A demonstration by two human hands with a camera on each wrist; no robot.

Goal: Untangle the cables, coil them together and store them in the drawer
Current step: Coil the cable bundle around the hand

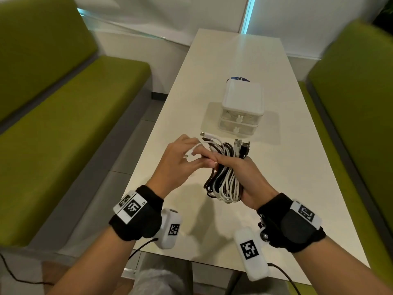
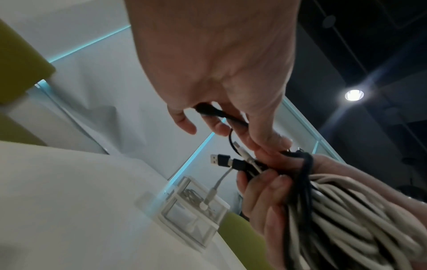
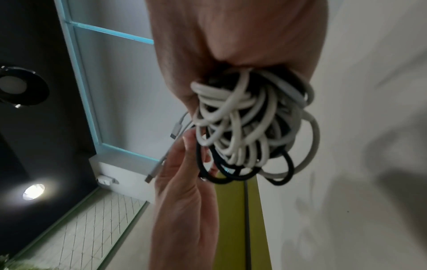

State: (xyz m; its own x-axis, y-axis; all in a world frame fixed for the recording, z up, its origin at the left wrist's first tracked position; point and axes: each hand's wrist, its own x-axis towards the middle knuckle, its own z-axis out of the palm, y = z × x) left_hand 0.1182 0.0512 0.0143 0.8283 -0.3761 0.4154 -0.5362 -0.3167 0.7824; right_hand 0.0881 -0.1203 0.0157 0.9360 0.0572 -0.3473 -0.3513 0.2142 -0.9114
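Note:
Above the white table [image 1: 287, 167], my right hand [image 1: 244, 173] grips a coiled bundle of white and black cables [image 1: 225, 179], with its loops hanging down. Several plug ends [image 1: 242, 145] stick up out of the top of the bundle. My left hand [image 1: 182, 158] is at the bundle's top left, its fingers curled round loose cable ends. In the left wrist view those fingers [image 2: 231, 126] hold a black cable end [image 2: 215, 113] beside the bundle [image 2: 346, 210]. The right wrist view shows the coil [image 3: 249, 124] and a silver plug [image 3: 157, 168]. The small white drawer unit [image 1: 242, 103] stands beyond, with both drawers shut.
A blue round object [image 1: 240, 78] lies behind the drawer unit. Green benches run along the left side [image 1: 63, 124] and the right side [image 1: 350, 103] of the table. The table's near edge is just under my wrists.

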